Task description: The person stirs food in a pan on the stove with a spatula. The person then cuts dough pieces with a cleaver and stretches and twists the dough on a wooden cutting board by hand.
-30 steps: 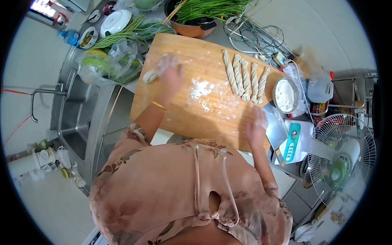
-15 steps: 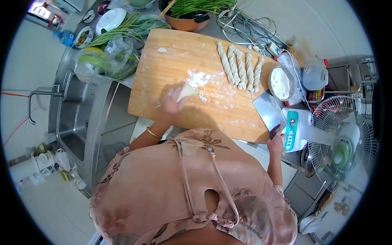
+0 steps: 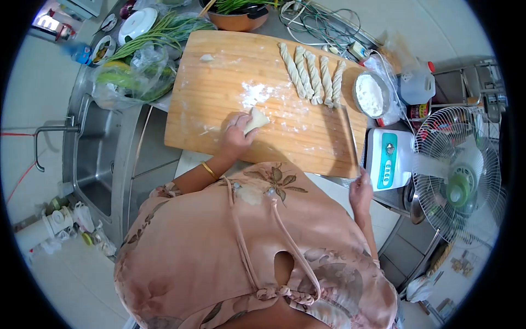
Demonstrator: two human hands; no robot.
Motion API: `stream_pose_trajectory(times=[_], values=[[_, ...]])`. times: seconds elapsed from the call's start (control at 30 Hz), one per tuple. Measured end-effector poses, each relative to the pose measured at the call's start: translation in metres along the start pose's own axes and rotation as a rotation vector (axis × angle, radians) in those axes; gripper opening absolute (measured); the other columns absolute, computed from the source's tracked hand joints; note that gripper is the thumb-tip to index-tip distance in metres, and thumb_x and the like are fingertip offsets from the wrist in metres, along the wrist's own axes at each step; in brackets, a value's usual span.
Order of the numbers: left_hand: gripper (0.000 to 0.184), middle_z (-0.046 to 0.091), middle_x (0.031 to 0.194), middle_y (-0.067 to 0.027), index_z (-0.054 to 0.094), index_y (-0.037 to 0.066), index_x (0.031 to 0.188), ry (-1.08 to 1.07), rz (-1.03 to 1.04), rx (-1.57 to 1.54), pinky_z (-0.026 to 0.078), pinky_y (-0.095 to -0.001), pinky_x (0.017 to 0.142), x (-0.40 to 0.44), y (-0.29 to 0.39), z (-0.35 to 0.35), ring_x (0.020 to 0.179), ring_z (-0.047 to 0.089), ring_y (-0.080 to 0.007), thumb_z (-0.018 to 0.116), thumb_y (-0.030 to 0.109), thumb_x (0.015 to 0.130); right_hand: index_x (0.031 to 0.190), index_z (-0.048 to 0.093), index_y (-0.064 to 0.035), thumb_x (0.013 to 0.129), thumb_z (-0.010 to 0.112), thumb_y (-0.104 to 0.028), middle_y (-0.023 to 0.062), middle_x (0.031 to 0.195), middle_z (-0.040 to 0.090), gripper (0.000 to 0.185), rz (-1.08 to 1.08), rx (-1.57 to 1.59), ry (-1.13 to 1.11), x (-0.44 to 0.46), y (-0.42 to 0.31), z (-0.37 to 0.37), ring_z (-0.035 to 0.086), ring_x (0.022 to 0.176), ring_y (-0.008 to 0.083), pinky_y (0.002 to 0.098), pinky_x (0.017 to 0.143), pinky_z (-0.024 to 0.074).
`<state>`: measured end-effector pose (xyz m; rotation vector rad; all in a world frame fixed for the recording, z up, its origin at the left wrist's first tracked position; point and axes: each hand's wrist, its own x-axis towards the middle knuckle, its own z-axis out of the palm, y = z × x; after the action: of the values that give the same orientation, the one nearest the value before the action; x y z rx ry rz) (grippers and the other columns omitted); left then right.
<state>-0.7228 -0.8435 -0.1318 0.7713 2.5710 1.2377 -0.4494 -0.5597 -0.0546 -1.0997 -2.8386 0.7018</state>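
Observation:
My left hand (image 3: 236, 136) is closed on a pale piece of dough (image 3: 256, 120) near the front middle of the wooden board (image 3: 219, 82). Beyond it lies a patch of white flour (image 3: 256, 94). My right hand (image 3: 361, 191) grips a cleaver (image 3: 349, 131) at the board's right edge; its blade is seen nearly edge-on. Several twisted dough strips (image 3: 313, 77) lie side by side at the board's back right. A small dough scrap (image 3: 206, 57) rests at the back left.
Right of the board are a bowl of flour (image 3: 370, 96), a kitchen scale (image 3: 390, 159) and a fan (image 3: 459, 175). Bagged vegetables (image 3: 131, 77), a white plate (image 3: 138, 25) and a brown pot (image 3: 238, 22) stand behind and left. A sink (image 3: 98, 148) is further left.
My left hand has come from the back left to the front middle with the dough. My right hand has taken hold of the cleaver and turned its blade edge-on. The view has shifted.

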Motion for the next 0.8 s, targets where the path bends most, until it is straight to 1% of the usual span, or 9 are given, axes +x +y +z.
stream_pose_trajectory(times=[0.07, 0.13, 0.2, 0.27, 0.47, 0.57, 0.67, 0.77, 0.8], values=[[0.037, 0.056, 0.108, -0.0211, 0.056, 0.002, 0.108, -0.042, -0.005, -0.052, 0.041, -0.0417, 0.089, 0.004, 0.008, 0.007, 0.102, 0.051, -0.0377, 0.064, 0.022, 0.078, 0.115, 0.052, -0.0008, 0.077, 0.052, -0.001, 0.0221, 0.082, 0.057, 0.038, -0.042, 0.129, -0.030, -0.001, -0.031, 0.006, 0.055, 0.071, 0.0363, 0.0438, 0.064, 0.0439], [0.036, 0.056, 0.107, -0.0212, 0.056, 0.002, 0.108, -0.054, 0.000, -0.035, 0.041, -0.0419, 0.088, 0.005, 0.009, 0.017, 0.102, 0.051, -0.0378, 0.064, 0.021, 0.078, 0.113, 0.053, -0.0023, 0.082, 0.051, -0.003, 0.0236, 0.080, 0.056, 0.031, 0.069, 0.177, -0.136, 0.007, -0.074, 0.005, 0.056, 0.071, 0.0370, 0.0441, 0.063, 0.0438], [0.036, 0.056, 0.106, -0.0212, 0.056, 0.002, 0.107, -0.021, 0.032, 0.006, 0.041, -0.0422, 0.088, 0.004, 0.010, 0.021, 0.101, 0.051, -0.0380, 0.063, 0.021, 0.078, 0.107, 0.054, -0.0022, 0.087, 0.050, -0.006, 0.0252, 0.083, 0.057, 0.022, -0.191, 0.157, -0.090, 0.015, -0.096, 0.015, 0.056, 0.078, 0.0412, 0.0462, 0.066, 0.0441], [0.034, 0.056, 0.105, -0.0209, 0.056, 0.002, 0.106, 0.051, 0.088, 0.074, 0.042, -0.0426, 0.087, 0.001, 0.011, 0.017, 0.100, 0.052, -0.0383, 0.063, 0.020, 0.078, 0.104, 0.055, -0.0007, 0.087, 0.050, -0.009, 0.0246, 0.085, 0.058, 0.019, -0.340, 0.064, -0.113, 0.020, -0.116, 0.022, 0.056, 0.080, 0.0411, 0.0464, 0.069, 0.0450], [0.032, 0.056, 0.102, -0.0195, 0.056, 0.000, 0.102, 0.009, 0.024, -0.028, 0.042, -0.0430, 0.085, -0.004, 0.005, 0.015, 0.096, 0.053, -0.0369, 0.065, 0.019, 0.077, 0.103, 0.053, 0.0014, 0.087, 0.048, -0.010, 0.0226, 0.087, 0.060, 0.020, -0.430, 0.012, -0.262, 0.030, -0.157, 0.030, 0.058, 0.082, 0.0386, 0.0456, 0.072, 0.0467], [0.030, 0.056, 0.104, -0.0201, 0.056, 0.002, 0.103, -0.001, 0.029, -0.006, 0.042, -0.0431, 0.086, -0.005, 0.006, 0.015, 0.099, 0.052, -0.0379, 0.062, 0.018, 0.079, 0.100, 0.051, 0.0003, 0.087, 0.048, -0.011, 0.0234, 0.084, 0.058, 0.017, -0.462, -0.017, -0.242, 0.030, -0.154, 0.038, 0.058, 0.079, 0.0405, 0.0474, 0.068, 0.0464], [0.028, 0.056, 0.103, -0.0203, 0.056, 0.002, 0.102, 0.009, 0.042, -0.011, 0.041, -0.0434, 0.087, -0.004, 0.010, 0.013, 0.098, 0.052, -0.0378, 0.062, 0.017, 0.079, 0.097, 0.048, 0.0019, 0.083, 0.048, -0.007, 0.0249, 0.083, 0.058, 0.017, -0.427, -0.197, -0.397, 0.033, -0.167, 0.034, 0.059, 0.077, 0.0396, 0.0467, 0.067, 0.0472], [0.028, 0.056, 0.103, -0.0203, 0.056, 0.002, 0.102, 0.000, 0.081, 0.030, 0.040, -0.0437, 0.089, -0.003, 0.010, 0.013, 0.099, 0.052, -0.0378, 0.062, 0.016, 0.078, 0.090, 0.048, 0.0040, 0.072, 0.053, 0.001, 0.0240, 0.076, 0.059, 0.019, -0.499, -0.230, -0.408, 0.038, -0.171, 0.044, 0.061, 0.074, 0.0391, 0.0437, 0.064, 0.0493], [0.029, 0.056, 0.103, -0.0203, 0.056, 0.002, 0.102, -0.014, 0.078, 0.030, 0.040, -0.0438, 0.089, -0.003, 0.010, 0.013, 0.099, 0.052, -0.0379, 0.062, 0.016, 0.078, 0.089, 0.047, 0.0039, 0.072, 0.052, 0.001, 0.0235, 0.075, 0.059, 0.018, -0.503, -0.229, -0.415, 0.040, -0.174, 0.045, 0.061, 0.073, 0.0388, 0.0434, 0.063, 0.0495]])
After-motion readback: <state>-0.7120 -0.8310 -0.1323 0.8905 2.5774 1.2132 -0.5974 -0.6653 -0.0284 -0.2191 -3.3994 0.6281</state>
